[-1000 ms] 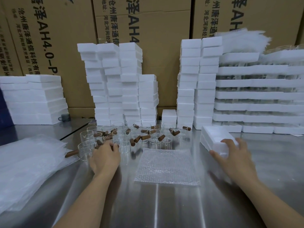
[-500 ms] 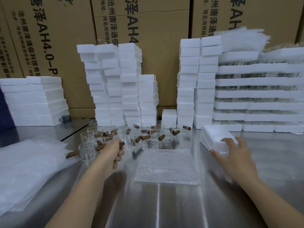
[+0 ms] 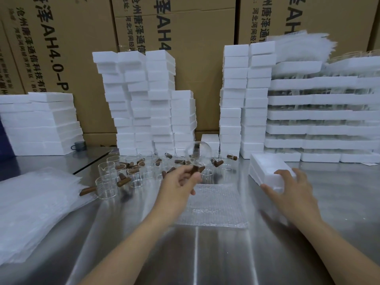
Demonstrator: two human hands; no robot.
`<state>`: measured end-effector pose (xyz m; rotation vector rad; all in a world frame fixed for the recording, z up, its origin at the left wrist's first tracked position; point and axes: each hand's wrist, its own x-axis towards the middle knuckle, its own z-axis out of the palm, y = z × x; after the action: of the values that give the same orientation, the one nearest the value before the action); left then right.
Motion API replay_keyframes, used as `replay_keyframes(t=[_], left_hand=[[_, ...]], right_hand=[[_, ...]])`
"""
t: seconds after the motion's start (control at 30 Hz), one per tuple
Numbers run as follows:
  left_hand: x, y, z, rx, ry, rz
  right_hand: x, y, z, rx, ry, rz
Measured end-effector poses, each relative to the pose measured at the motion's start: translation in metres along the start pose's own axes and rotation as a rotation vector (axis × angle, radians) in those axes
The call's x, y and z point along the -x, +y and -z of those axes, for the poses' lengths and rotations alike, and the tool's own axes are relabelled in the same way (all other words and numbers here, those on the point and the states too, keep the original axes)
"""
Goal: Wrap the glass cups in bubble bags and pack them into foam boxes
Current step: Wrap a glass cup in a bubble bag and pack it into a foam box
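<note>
- Cartons (image 3: 72, 58) wall off the far side, well beyond both hands.
- Foam stacks (image 3: 144, 99) stand in front of them, beyond the fingertips and out to either side.
- The steel table (image 3: 205, 254) runs under both forearms.
- A bag pile (image 3: 30, 212) lies well left of the left arm.
- One bag (image 3: 213, 208) lies flat between the hands, just below the left hand.
- The box (image 3: 267, 167) sits under the right hand (image 3: 292, 188), which holds its near corner, fingers draped over the top and thumb along the near side.
- The cups (image 3: 133, 173) cluster beyond and left of the left hand, some upright, some tipped.
- The left hand (image 3: 176, 186) grasps one cup (image 3: 198, 153) by its brown handle (image 3: 194, 170), with the glass raised clear of the table beyond the knuckles, tilted and blurred.
- Handling, as a judgement:
  - The cup looks light, rigid, thin-walled and easily broken.
  - The glass is probably slick.
  - The wooden handle is the surest hold, and the body needs support as it enters the bag.
  - The bag is soft and limp, so its mouth likely needs a second hand to open.
  - The foam is light and easily dented.
- Compared with half a second ago:
  - The left hand has moved right and up from the edge of the cluster.
  - The cup is now lifted over the bag's far edge.
  - The right hand and the box have not shifted.
</note>
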<state>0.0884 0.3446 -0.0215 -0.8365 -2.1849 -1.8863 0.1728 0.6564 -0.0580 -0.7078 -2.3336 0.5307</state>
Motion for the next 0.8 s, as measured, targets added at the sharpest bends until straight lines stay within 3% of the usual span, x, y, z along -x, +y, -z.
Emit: replay_keyframes(t=[0.17,0.4,0.8], left_hand=[[0.009,-0.003,-0.020,0.033,0.002,-0.096],[0.007,0.003,-0.016,0.195,0.062,-0.093],[0.005,0.000,-0.014,0.237,0.074,-0.084]], right_hand=[[0.001,0.000,0.001,0.004,-0.001,0.007],[0.002,-0.002,0.004,-0.010,-0.017,-0.004],[0.002,-0.003,0.004,0.000,-0.014,0.001]])
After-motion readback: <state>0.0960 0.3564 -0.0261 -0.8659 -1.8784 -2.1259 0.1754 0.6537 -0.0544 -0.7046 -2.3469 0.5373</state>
